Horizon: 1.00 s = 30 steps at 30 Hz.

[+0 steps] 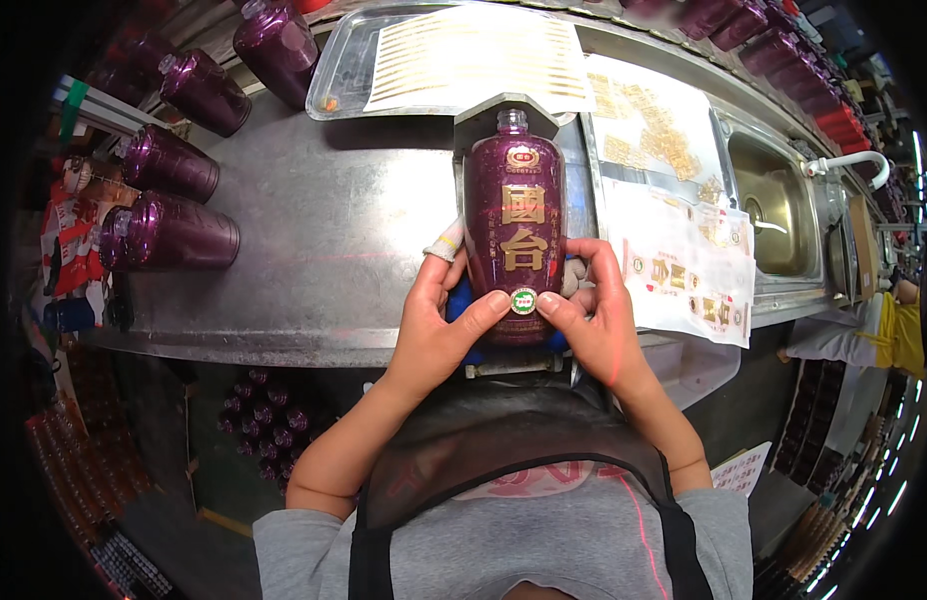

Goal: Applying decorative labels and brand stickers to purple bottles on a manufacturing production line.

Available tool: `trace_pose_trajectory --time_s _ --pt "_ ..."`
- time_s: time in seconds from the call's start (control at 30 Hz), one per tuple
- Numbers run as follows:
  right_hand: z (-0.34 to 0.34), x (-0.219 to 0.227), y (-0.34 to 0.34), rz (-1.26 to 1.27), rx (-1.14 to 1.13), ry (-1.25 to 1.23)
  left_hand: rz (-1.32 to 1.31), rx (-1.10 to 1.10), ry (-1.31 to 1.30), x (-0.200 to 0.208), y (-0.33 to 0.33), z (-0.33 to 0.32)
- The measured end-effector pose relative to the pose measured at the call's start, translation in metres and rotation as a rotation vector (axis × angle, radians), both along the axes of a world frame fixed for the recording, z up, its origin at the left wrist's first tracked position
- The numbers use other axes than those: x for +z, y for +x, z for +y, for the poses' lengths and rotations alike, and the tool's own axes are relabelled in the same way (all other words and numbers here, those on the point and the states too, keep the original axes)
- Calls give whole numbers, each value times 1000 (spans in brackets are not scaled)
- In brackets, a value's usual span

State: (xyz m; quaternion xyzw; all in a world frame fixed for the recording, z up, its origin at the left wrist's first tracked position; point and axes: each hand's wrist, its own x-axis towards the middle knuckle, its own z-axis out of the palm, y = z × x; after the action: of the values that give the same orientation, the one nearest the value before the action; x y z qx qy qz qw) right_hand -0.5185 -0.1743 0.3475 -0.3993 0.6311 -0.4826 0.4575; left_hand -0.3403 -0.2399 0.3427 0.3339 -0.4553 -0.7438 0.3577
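Note:
A glossy purple glass bottle (489, 240) with gold characters lies in a metal holder (484, 112), its neck pointing away from me. My left hand (436, 328) wraps round the lower left side, a pale finger cot (446, 244) on one finger. From the other side my right hand (606, 335) grips the bottle, also with pale covering on its fingertips. Both thumbs touch a small round green and white sticker (524, 301) near the base, one at each edge. Some fingers are hidden beneath the bottle's sides.
Several purple bottles (189, 230) line the left of the metal table (314, 230). A clear tray (334, 75) holds a striped sheet (424, 60) at the back. Printed transfer sheets (689, 265) lie right, before a sink (774, 200) with a white tap (854, 162).

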Motion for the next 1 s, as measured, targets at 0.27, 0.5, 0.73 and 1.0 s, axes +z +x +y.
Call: trace_pose_trajectory --time_s 0.27,0.5,0.73,1.0 --pt "-2 11 2 171 26 43 17 7 -57 -4 -2 1" --pt "-2 14 4 163 36 49 -5 34 -50 6 -6 1" --pt "0 10 -2 158 64 44 -15 32 -59 6 -7 0" --pt "1 9 -5 152 91 52 -70 26 -57 12 -11 -2"
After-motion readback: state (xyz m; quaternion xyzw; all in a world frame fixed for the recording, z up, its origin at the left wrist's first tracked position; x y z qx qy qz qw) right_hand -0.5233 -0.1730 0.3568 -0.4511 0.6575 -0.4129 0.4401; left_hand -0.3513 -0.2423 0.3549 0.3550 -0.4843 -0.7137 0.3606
